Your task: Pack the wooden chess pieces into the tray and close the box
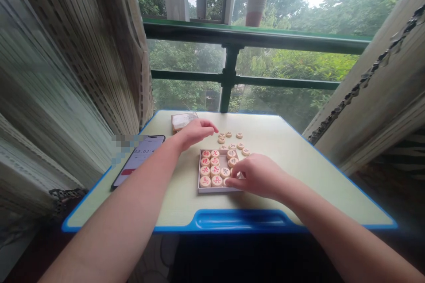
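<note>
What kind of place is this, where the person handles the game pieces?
Likely a home room or enclosed balcony beside a window. A small blue-edged table stands by a green window frame with trees outside, curtains hang at both sides, and a phone lies near a tray of chess pieces.

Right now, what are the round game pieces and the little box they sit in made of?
The round pieces look like pale wood, smooth and lightly glossy, with red or dark painted characters. The box looks like thin whitish cardboard or plastic; its flat matte rim leaves that open.
</note>
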`<action>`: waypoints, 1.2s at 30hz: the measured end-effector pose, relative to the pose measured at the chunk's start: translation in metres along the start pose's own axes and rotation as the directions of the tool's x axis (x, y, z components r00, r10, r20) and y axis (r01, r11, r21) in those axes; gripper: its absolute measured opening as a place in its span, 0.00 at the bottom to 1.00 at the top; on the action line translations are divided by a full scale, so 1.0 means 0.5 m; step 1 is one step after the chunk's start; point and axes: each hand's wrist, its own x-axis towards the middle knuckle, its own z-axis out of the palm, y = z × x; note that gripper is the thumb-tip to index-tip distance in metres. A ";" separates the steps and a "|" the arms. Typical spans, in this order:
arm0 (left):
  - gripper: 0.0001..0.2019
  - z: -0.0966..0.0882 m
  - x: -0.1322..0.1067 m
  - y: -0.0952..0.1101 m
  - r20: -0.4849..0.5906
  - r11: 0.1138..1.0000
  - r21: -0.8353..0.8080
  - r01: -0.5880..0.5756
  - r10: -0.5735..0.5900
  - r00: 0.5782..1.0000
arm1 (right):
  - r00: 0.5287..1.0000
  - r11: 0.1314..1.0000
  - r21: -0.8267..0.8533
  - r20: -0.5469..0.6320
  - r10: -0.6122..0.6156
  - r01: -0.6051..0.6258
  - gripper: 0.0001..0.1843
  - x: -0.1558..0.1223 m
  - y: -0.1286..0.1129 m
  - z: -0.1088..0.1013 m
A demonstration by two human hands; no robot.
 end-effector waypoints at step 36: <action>0.09 -0.004 -0.006 0.013 -0.010 1.000 -0.027 0.007 -0.007 1.000 | 0.981 0.988 0.001 0.117 0.153 -0.154 0.10 0.025 -0.043 -0.018</action>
